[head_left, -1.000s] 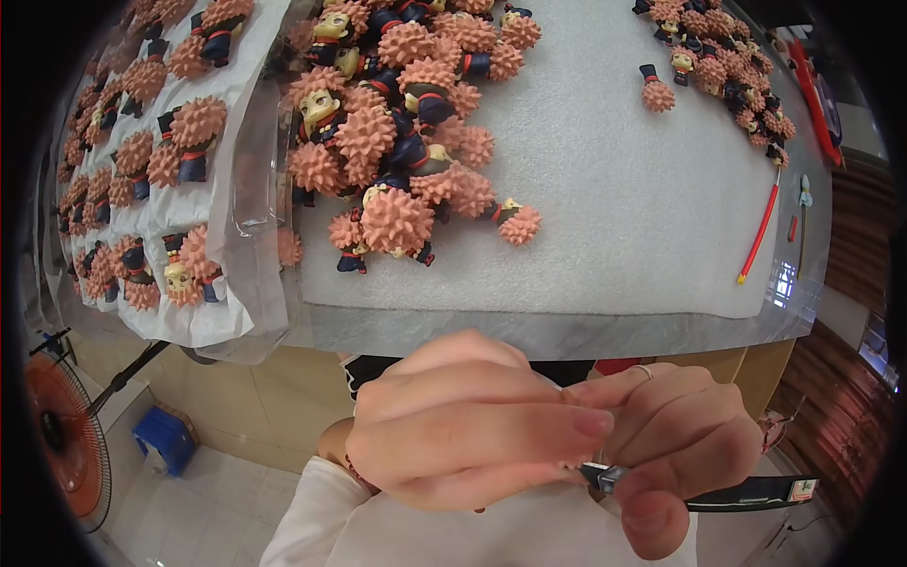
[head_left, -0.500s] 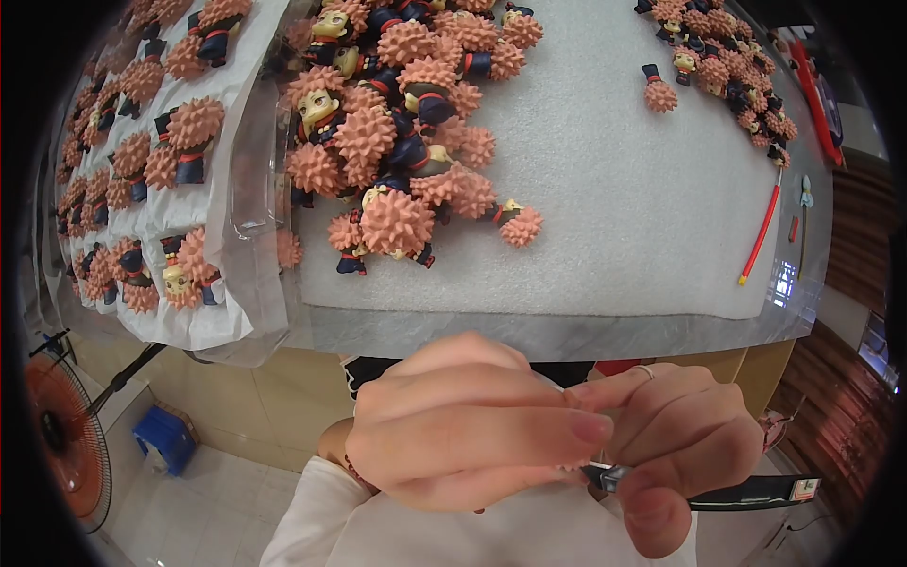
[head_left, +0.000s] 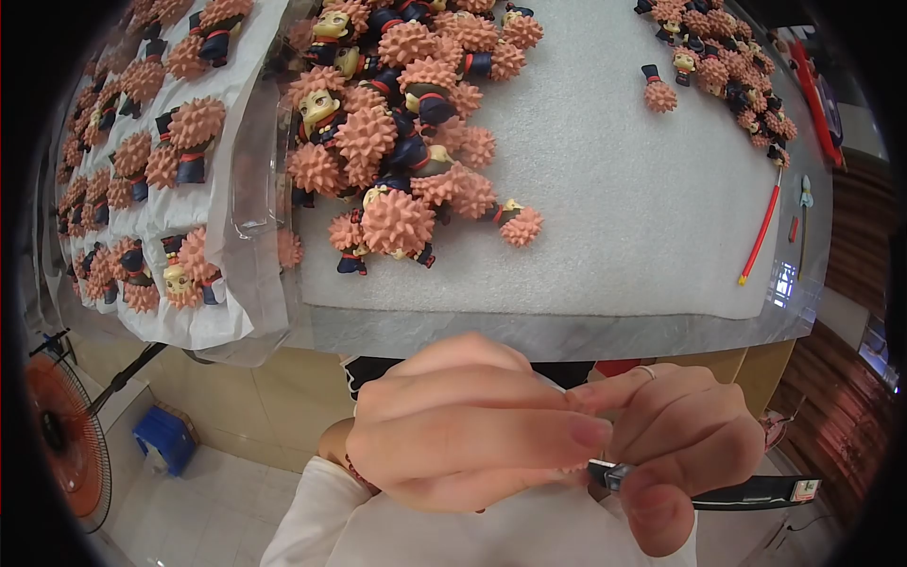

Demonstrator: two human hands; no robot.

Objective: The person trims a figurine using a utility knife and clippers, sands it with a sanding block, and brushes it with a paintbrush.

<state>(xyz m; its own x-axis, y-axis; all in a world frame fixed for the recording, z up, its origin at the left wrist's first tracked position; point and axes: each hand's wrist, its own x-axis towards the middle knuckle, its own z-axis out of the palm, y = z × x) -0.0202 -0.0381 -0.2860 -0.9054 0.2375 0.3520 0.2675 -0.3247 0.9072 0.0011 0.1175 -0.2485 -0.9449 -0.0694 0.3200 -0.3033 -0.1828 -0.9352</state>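
Observation:
My left hand [head_left: 472, 430] is closed in front of my chest, its fingers curled round something mostly hidden. A small pink spiky edge [head_left: 572, 467] shows under its fingertips, like the hair of the figurines on the table. My right hand [head_left: 675, 444] is closed against it, fingers bent and thumb low. It grips a slim tool with a silver-and-black end [head_left: 612, 474] directed at the left fingertips; its kind is hard to make out. Beyond the hands, a heap of pink-haired figurines in dark clothes [head_left: 397, 222] lies on the white foam sheet [head_left: 605, 236].
Clear trays lined with white paper [head_left: 222, 293] hold rows of figurines at left. Another figurine pile [head_left: 718, 66] lies far right, near a red-handled brush [head_left: 761, 231]. The grey table edge [head_left: 557, 333] runs before me. A fan [head_left: 61, 435] and blue bin [head_left: 164, 439] stand lower left.
Both hands stay almost in place, with only a very slight shift of the fingers and of the tool's end. Nothing on the table has moved.

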